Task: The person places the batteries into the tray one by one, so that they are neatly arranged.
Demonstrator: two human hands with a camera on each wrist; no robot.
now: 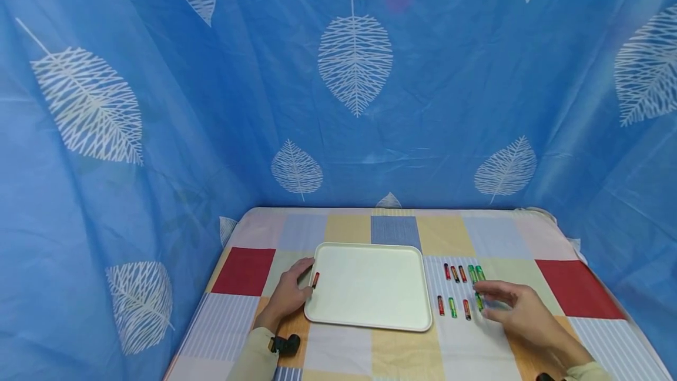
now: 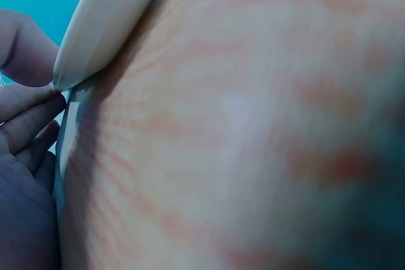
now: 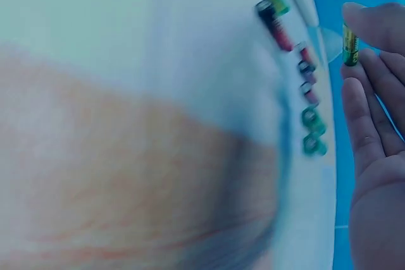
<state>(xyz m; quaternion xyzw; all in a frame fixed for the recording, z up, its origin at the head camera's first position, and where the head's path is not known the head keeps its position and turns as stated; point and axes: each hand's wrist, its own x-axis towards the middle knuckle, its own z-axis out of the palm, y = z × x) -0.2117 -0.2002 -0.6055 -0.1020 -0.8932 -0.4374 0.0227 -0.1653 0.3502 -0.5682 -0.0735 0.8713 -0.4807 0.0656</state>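
Observation:
My left hand [image 1: 290,294] is at the left edge of a cream rectangular tray [image 1: 370,287]. In the left wrist view its thumb and fingers [image 2: 31,102] pinch the tray's rim [image 2: 104,26]. A small red-and-black battery [image 1: 315,280] lies on the tray just inside that edge, beside the left thumb. On the right, my right hand [image 1: 520,313] pinches a green battery [image 3: 350,45] between thumb and fingertips. Under the right fingers, that battery shows at the end of the near row. Several red-and-black batteries [image 1: 455,274] and green batteries [image 1: 476,273] lie in two rows between tray and hand.
A patchwork-patterned cloth [image 1: 402,357] covers the table under everything. Blue curtains [image 1: 354,151] with white leaf prints close in the back and both sides. Wrist-worn camera gear [image 1: 285,344] sits on the left sleeve.

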